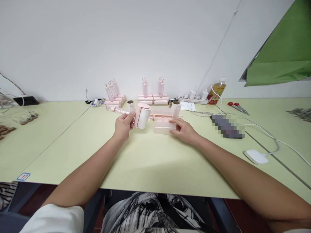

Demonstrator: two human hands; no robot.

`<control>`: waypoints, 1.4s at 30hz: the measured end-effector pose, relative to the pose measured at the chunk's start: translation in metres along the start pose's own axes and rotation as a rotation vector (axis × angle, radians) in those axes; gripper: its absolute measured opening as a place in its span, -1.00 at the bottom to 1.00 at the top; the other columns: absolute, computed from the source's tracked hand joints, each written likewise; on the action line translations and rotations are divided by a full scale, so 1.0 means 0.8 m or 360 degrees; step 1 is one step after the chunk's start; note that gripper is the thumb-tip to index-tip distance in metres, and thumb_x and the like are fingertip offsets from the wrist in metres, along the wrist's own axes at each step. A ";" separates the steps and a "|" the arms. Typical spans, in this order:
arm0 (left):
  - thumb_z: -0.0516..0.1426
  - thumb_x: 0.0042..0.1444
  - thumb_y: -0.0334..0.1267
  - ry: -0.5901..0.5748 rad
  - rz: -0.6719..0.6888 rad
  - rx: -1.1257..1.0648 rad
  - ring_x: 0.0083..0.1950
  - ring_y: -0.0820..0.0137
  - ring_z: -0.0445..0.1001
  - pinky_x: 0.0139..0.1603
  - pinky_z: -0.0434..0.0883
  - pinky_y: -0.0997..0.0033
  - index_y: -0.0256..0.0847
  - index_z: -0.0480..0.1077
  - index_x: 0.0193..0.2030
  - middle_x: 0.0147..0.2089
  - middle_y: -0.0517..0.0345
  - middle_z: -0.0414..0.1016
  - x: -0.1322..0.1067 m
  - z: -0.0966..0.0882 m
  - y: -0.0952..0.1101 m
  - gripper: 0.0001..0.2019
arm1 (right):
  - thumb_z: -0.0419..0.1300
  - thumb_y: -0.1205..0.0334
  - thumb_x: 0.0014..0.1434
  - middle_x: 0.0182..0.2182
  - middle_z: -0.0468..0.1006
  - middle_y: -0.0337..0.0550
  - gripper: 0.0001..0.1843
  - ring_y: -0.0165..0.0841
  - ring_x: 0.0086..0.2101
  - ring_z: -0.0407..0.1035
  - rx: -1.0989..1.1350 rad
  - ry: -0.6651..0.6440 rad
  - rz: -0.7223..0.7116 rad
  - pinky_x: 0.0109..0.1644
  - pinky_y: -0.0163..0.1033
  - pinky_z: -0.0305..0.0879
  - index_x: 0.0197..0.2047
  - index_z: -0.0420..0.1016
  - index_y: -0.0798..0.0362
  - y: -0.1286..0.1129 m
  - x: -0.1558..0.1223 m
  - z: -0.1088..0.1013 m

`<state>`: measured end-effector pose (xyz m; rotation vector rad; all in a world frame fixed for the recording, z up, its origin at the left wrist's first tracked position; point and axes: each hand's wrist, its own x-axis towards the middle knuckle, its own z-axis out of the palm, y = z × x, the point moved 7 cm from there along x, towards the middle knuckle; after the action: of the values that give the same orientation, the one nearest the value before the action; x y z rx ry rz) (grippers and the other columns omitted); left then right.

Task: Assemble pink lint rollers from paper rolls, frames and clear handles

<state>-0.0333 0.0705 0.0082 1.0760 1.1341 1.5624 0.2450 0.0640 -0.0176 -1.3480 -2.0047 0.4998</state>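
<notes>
My left hand (123, 125) grips a lint roller (143, 116) by its clear handle, just above the table. The roller has a white paper roll with a pink holder along its side, and its handle points left to a pink end with a loop. My right hand (184, 130) has its fingers and thumb at the right end of a translucent plastic cover (163, 127), which lies on the table. Behind that cover is an open pink case (163, 117). Two paper rolls, a left one (130, 105) and a right one (176, 109), stand on end beyond my hands.
Assembled pink lint rollers (153, 99) stand and lie in groups along the wall. To the right are a power strip (194, 100), a drink bottle (217, 92), red-handled tools (238, 107), a phone (227, 127), a white charger (256, 156) and cables. Small bottles (26, 117) lie far left.
</notes>
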 end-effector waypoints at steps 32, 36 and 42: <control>0.33 -0.07 -0.12 -0.1146 -0.0283 0.0164 -0.45 0.52 0.39 -0.47 0.43 0.49 -0.19 0.34 -0.19 -0.42 0.28 0.36 -0.062 0.071 -0.042 -0.64 | 0.31 -0.06 0.01 -0.57 0.30 -0.33 -0.51 -0.53 -0.64 0.09 0.1099 -0.0919 0.0457 -0.63 -0.39 -0.08 -0.11 0.43 0.12 -0.048 -0.041 0.053; 0.32 -0.08 -0.21 -0.1224 -0.0379 0.0216 -0.61 0.56 0.32 -0.56 0.28 0.54 -0.18 0.28 -0.28 -0.57 0.37 0.31 -0.065 0.070 -0.057 -0.69 | 0.31 -0.09 0.01 -0.61 0.25 -0.39 -0.48 -0.56 -0.67 0.02 0.1107 -0.1031 0.0494 -0.67 -0.40 -0.13 -0.08 0.43 0.10 -0.044 -0.045 0.062; 0.31 -0.09 -0.25 -0.1303 -0.0409 0.0249 -0.62 0.54 0.34 -0.56 0.25 0.55 -0.20 0.27 -0.37 -0.60 0.33 0.35 -0.062 0.071 -0.057 -0.72 | 0.29 -0.09 0.04 -0.57 0.33 -0.32 -0.51 -0.54 -0.65 0.13 0.1162 -0.1039 0.0481 -0.69 -0.42 0.00 -0.11 0.47 0.12 -0.041 -0.046 0.064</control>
<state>0.0395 0.0413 -0.0314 1.4213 0.7758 0.7074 0.1967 0.0197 -0.0444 -1.0753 -1.7605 1.7967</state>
